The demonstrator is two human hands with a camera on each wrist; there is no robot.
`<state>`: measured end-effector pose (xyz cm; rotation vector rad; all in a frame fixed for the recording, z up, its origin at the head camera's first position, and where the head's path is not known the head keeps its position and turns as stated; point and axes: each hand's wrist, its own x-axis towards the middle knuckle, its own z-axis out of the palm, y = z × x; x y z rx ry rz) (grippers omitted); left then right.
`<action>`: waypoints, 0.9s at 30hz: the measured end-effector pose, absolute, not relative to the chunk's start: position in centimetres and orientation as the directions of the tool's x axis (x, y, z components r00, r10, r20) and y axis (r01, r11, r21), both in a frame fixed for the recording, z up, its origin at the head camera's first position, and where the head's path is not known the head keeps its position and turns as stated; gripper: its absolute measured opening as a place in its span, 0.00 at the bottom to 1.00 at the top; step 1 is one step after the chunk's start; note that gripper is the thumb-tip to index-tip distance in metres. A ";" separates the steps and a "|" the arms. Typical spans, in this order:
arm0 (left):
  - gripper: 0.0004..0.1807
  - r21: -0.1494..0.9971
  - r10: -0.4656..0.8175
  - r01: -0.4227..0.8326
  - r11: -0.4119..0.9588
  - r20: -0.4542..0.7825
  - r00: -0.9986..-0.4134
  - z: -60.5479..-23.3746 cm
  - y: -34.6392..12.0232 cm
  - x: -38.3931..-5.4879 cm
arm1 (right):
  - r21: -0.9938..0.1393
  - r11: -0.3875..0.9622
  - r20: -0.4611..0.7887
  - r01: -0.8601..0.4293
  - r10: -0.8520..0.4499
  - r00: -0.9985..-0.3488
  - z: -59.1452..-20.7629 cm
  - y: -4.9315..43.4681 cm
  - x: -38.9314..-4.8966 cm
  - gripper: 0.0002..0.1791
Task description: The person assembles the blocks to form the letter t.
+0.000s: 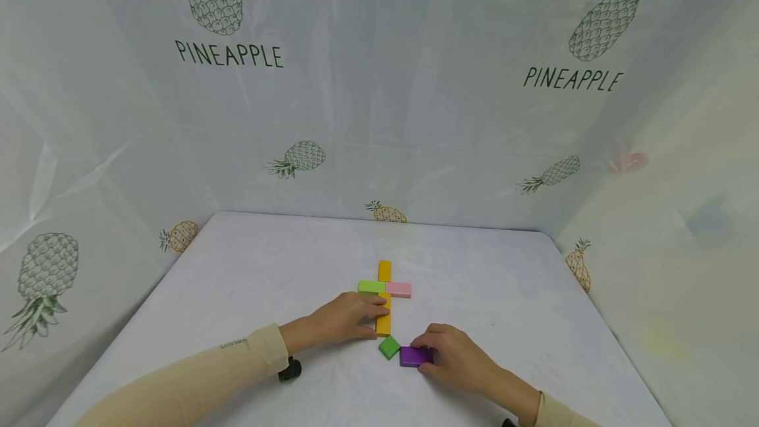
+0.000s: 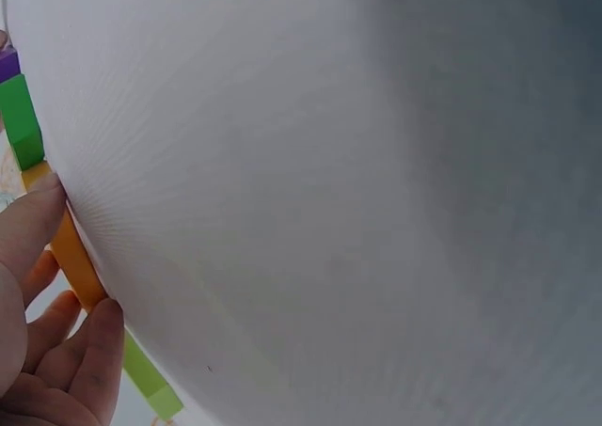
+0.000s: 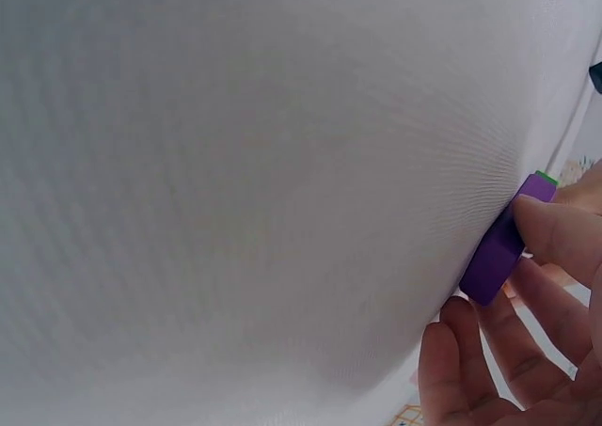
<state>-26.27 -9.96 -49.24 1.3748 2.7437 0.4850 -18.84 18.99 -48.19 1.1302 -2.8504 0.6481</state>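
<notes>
A yellow-orange block [image 1: 383, 326] lies lengthwise on the white table; my left hand [image 1: 344, 317] grips it, thumb at the near end and fingertips farther up. Beyond its far end, a light green block [image 1: 371, 286] and a pink block [image 1: 398, 290] meet end to end crosswise. Another yellow-orange block [image 1: 385, 271] stretches away from where they join. By the near end sits a darker green block [image 1: 389, 347], turned like a diamond. To its right, my right hand [image 1: 459, 359] holds a purple block [image 3: 494, 257] between thumb and fingers, its left end at the green block's corner.
The white table [image 1: 284, 249] reaches back to a hanging cloth [image 1: 415, 97] printed with pineapples, which also encloses both sides. A black wrist device [image 1: 290, 370] shows under the left sleeve, close to the tabletop.
</notes>
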 end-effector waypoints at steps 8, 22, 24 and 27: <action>0.29 0.278 0.788 0.781 0.559 0.113 -0.605 -49.4 -9.9 -26.4 | -0.360 0.673 0.135 -0.646 -0.647 -0.750 -48.4 19.1 -18.9 0.18; 0.29 0.265 0.795 0.797 0.542 0.145 -0.589 -49.4 -10.0 -26.3 | -0.353 0.648 0.171 -0.675 -0.665 -0.727 -48.5 19.4 -18.8 0.21; 0.29 0.258 0.797 0.802 0.539 0.150 -0.585 -49.5 -10.0 -26.3 | -0.354 0.643 0.175 -0.679 -0.667 -0.724 -48.5 19.5 -18.7 0.21; 0.29 0.250 0.801 0.807 0.535 0.154 -0.578 -49.5 -10.1 -26.3 | -0.354 0.642 0.171 -0.680 -0.670 -0.722 -48.5 19.6 -18.7 0.21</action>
